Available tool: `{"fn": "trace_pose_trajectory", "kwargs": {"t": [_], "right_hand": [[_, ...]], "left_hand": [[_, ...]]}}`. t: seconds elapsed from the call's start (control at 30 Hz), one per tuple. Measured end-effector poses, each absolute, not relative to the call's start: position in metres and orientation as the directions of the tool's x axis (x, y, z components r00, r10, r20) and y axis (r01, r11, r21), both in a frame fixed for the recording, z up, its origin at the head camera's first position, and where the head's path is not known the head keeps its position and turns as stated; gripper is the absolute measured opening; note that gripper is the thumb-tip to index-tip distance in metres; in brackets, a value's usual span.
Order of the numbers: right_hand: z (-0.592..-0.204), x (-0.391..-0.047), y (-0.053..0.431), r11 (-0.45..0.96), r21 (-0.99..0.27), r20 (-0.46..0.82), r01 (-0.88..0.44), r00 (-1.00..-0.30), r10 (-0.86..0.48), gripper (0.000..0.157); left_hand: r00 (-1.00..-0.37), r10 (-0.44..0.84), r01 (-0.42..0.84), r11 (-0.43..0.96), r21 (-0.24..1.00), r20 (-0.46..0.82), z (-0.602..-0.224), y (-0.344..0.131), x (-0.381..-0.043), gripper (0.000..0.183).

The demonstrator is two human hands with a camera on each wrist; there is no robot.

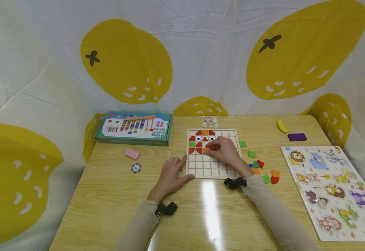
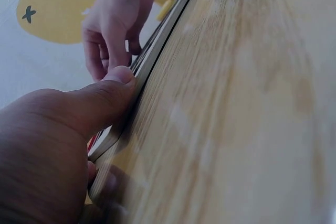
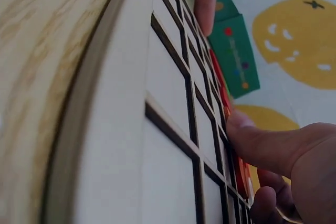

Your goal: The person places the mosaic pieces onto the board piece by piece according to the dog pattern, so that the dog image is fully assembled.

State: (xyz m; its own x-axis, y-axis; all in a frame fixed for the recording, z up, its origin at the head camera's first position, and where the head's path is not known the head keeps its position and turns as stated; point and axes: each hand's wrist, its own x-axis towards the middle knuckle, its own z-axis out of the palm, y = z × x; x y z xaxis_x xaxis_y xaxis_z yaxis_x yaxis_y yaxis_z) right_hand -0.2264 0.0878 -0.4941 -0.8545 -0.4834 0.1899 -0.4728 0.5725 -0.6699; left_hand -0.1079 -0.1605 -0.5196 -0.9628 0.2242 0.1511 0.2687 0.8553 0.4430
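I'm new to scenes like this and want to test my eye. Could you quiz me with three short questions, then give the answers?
1. Which lies nearest the yellow banana-shaped toy: (a) the pink rectangular block, (b) the purple rectangular block, (c) the blue-and-white round chip?
2. True or false: the person's left hand touches the pale wooden grid board.
3. How many round white-and-black eye pieces show on the board?

Key: 1. b; 2. True; 3. Two.
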Motion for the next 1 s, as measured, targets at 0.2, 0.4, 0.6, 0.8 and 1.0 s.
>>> {"fn": "trace_pose_trajectory", "kwargs": {"t": [0.2,0.4,0.6,0.8,1.0], "right_hand": [[-0.486,-0.239,0.132,0.558,-0.692,0.256,-0.458,-0.879,-0.403,0.030],[-0.477,-0.257,0.192,0.710,-0.588,0.142,-0.388,-0.913,-0.382,0.031],[-0.480,-0.258,0.209,0.748,-0.567,-0.026,-0.345,-0.900,-0.435,0.019],[-0.481,-0.251,0.214,0.717,-0.617,0.010,-0.325,-0.914,-0.405,0.021],[-0.481,-0.240,0.206,0.571,-0.771,0.067,-0.283,-0.927,-0.370,0.027]], "left_hand": [[-0.961,0.234,0.276,0.855,0.439,0.148,-0.521,-0.158,-0.110,0.088],[-0.966,0.221,0.260,0.858,0.443,0.138,-0.518,-0.158,-0.110,0.088],[-0.969,0.215,0.247,0.855,0.456,0.122,-0.518,-0.159,-0.107,0.088],[-0.970,0.213,0.245,0.846,0.473,0.122,-0.518,-0.158,-0.105,0.089],[-0.968,0.214,0.250,0.848,0.467,0.128,-0.518,-0.159,-0.106,0.088]]}}
